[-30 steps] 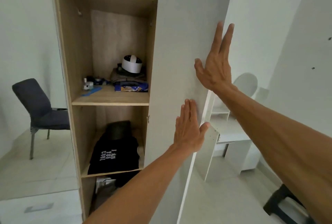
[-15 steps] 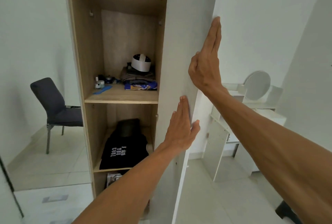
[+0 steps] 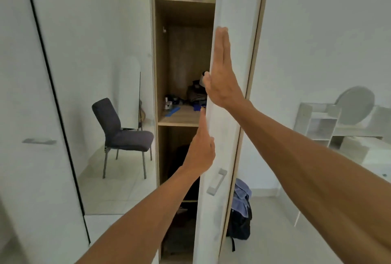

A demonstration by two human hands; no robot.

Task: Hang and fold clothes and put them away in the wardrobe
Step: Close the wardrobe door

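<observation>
While my left hand (image 3: 201,153) and right hand (image 3: 222,77) press flat, fingers straight, on the door (image 3: 234,9) by its edge, it stands nearer shut than before; stowing in the wardrobe (image 3: 160,62) seems finished.

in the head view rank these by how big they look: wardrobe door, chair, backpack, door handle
1. wardrobe door: largest by far, and nearest the camera
2. chair
3. backpack: partly hidden behind the door, so its place against the chair is unsure
4. door handle: smallest
</observation>
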